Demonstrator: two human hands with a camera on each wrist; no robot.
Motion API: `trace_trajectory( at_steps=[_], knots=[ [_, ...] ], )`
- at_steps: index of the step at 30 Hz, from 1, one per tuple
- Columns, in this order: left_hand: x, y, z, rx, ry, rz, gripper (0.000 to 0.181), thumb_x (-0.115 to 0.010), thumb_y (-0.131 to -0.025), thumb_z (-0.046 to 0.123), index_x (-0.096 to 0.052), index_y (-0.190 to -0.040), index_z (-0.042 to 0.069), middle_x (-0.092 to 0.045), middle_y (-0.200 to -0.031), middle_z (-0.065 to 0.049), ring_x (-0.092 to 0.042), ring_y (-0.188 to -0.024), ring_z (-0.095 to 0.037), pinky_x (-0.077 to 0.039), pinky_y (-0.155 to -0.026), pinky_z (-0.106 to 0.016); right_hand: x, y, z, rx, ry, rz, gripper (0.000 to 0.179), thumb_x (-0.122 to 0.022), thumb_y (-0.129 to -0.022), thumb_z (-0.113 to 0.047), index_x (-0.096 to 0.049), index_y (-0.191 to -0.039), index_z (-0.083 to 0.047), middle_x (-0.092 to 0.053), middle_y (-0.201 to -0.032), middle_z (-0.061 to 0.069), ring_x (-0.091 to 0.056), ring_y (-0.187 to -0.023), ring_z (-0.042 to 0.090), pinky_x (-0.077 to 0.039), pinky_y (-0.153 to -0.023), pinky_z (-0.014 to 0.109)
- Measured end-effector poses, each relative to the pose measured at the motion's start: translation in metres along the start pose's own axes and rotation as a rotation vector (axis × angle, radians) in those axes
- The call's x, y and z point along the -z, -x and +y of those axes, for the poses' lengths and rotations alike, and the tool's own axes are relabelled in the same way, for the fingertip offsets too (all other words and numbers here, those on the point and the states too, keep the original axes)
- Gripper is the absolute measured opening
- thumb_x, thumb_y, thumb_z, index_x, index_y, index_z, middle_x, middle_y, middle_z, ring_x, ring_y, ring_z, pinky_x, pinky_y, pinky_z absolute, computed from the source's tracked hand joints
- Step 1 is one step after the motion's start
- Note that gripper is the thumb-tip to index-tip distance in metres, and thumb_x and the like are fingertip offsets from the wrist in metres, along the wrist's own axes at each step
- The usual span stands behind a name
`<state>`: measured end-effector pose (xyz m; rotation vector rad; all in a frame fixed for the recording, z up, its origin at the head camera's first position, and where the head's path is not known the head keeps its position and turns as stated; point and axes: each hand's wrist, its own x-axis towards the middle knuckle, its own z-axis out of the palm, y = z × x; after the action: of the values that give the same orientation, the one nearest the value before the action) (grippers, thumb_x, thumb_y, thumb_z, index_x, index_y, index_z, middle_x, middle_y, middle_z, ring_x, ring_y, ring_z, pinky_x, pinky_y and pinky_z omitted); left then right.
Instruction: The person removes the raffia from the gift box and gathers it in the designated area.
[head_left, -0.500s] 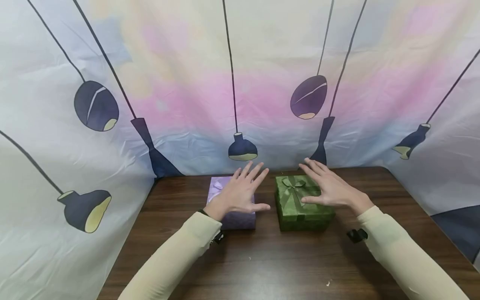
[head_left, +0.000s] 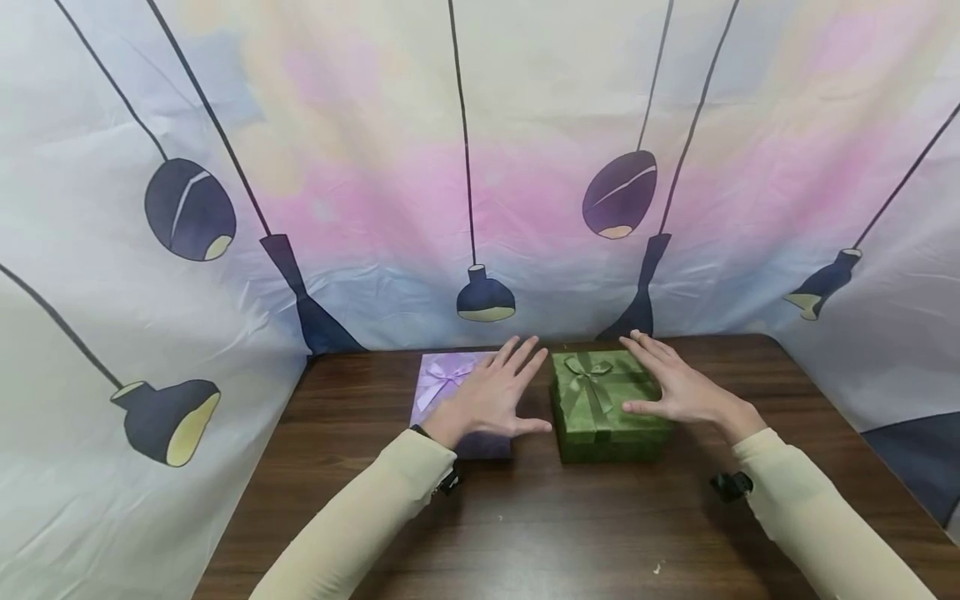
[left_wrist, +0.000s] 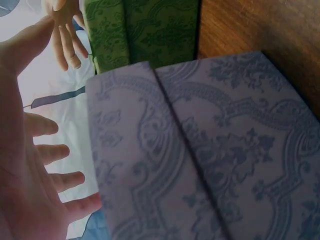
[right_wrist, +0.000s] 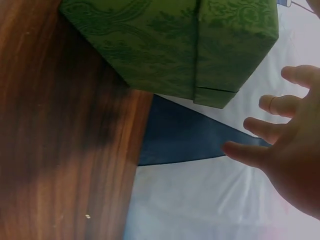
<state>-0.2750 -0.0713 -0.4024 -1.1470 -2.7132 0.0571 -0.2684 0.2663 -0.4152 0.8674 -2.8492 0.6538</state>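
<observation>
A lilac gift box [head_left: 438,392] with a ribbon bow stands on the table, patterned on its sides in the left wrist view. To its right is a green gift box [head_left: 607,429] with a green ribbon and bow. My left hand [head_left: 491,396] is spread above the right part of the lilac box and hides some of its lid. Over the right side of the green box my right hand [head_left: 686,392] hovers, fingers extended. Neither hand holds anything. In the right wrist view, a gap shows between the fingers and the green box [right_wrist: 215,50].
Both boxes sit near the back edge of the dark wooden table [head_left: 525,533]. Behind it hangs a cloth backdrop [head_left: 360,125] printed with lamps. Small pale scraps [head_left: 658,568] lie near the front of the table.
Both hands have shifted slightly to the right and a little toward the person. More of the lilac box's bow shows now. The boxes have not moved.
</observation>
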Motion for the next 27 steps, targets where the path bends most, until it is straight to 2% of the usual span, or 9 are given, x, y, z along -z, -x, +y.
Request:
trace_trajectory(
  at_steps=[6, 11, 20, 27],
  knots=[
    [-0.005, 0.0, 0.002, -0.006, -0.034, 0.016, 0.109, -0.044, -0.077, 0.084, -0.017, -0.157, 0.014, -0.018, -0.162, -0.01, -0.029, -0.143, -0.035, -0.033, -0.111, -0.052, -0.006, -0.001, 0.002, -0.001, -0.038, 0.002, 0.1, -0.074, -0.081, -0.051, -0.017, -0.157, -0.02, -0.012, -0.162, 0.02, -0.014, -0.145, 0.047, -0.024, -0.106, 0.071],
    [-0.009, -0.003, 0.003, -0.012, 0.001, 0.028, 0.109, -0.047, -0.077, 0.083, -0.022, -0.155, 0.012, -0.023, -0.16, -0.013, -0.035, -0.14, -0.034, -0.033, -0.111, -0.053, -0.007, -0.001, 0.007, -0.001, -0.047, -0.002, 0.099, -0.074, -0.081, -0.049, -0.017, -0.157, -0.02, -0.013, -0.161, 0.021, -0.014, -0.145, 0.047, -0.022, -0.107, 0.07],
    [-0.014, -0.013, 0.013, -0.004, 0.037, -0.024, 0.11, -0.047, -0.076, 0.084, -0.022, -0.155, 0.011, -0.021, -0.159, -0.017, -0.033, -0.142, -0.033, -0.031, -0.114, -0.05, -0.007, 0.011, 0.014, -0.044, -0.053, -0.011, 0.095, -0.073, -0.083, -0.047, -0.018, -0.157, -0.021, -0.014, -0.161, 0.022, -0.016, -0.144, 0.048, -0.024, -0.106, 0.07],
    [-0.018, -0.019, 0.018, -0.008, 0.035, -0.066, 0.111, -0.046, -0.077, 0.084, -0.019, -0.156, 0.011, -0.023, -0.159, -0.017, -0.032, -0.143, -0.033, -0.028, -0.117, -0.045, -0.009, 0.019, 0.017, -0.074, -0.058, -0.013, 0.094, -0.072, -0.084, -0.046, -0.019, -0.157, -0.022, -0.018, -0.159, 0.026, -0.019, -0.144, 0.048, -0.019, -0.108, 0.071]
  ],
)
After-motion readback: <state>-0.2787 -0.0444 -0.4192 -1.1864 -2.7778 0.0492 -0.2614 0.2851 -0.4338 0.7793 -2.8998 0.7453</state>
